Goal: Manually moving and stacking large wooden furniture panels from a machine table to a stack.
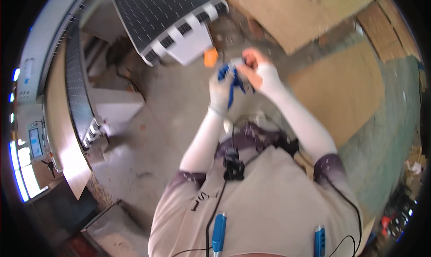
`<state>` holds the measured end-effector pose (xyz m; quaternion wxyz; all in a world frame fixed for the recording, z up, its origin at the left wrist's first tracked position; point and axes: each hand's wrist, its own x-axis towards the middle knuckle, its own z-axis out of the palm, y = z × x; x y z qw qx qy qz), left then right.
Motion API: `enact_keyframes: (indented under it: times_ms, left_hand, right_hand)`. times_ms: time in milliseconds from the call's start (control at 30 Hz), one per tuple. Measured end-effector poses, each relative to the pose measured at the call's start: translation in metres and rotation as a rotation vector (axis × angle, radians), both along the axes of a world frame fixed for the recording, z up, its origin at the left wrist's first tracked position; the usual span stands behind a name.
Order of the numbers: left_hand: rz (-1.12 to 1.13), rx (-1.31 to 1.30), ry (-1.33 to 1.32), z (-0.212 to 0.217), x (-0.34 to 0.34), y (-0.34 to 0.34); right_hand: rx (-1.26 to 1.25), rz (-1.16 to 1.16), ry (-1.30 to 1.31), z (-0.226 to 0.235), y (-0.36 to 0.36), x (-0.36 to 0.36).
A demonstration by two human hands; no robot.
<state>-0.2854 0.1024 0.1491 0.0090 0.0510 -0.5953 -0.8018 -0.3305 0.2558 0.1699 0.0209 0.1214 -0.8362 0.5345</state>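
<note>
- The left hand's [218,91] fingers curl closed around a blurred blue object [231,95].
- The right hand's [257,70] fingers bend at its top; whether they grip, one cannot tell.
- The object is above the floor [166,122], near the dark belt's [164,14] strapped end edge.

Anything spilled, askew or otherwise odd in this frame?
Possibly a spill: a speckled tan scatter at lower left, by the tip of the pale board, looks odd against the grey floor; its material is unclear. Nothing else stands out, though the blue item at the left hand is too blurred to judge.
</note>
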Motion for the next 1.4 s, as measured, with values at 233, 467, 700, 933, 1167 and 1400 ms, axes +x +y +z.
enact_keyframes:
  times_ms: [233,467,700,933,1167,1400]
  left_hand:
    - [0.001,0.185,-0.144,-0.024,0.000,0.017]
    - [-0.209,0.278,-0.388,-0.019,-0.018,0.016]
    - [-0.083,-0.002,-0.425,-0.037,-0.049,0.028]
    - [0.118,0.187,-0.384,-0.027,-0.080,0.037]
    - [-0.299,0.591,-0.154,0.005,-0.066,0.029]
    - [-0.677,0.012,-0.247,0.020,-0.058,0.017]
  right_hand:
    - [0.127,0.032,-0.360,-0.021,0.009,-0.010]
    - [0.311,0.117,-0.164,0.002,0.010,-0.009]
    - [0.449,0.053,0.210,0.007,0.021,-0.020]
    - [0.833,0.008,0.119,-0.006,0.020,-0.019]
    - [0.904,-0.014,-0.072,-0.007,0.035,-0.032]
    - [-0.348,-0.006,-0.889,0.018,0.067,-0.042]
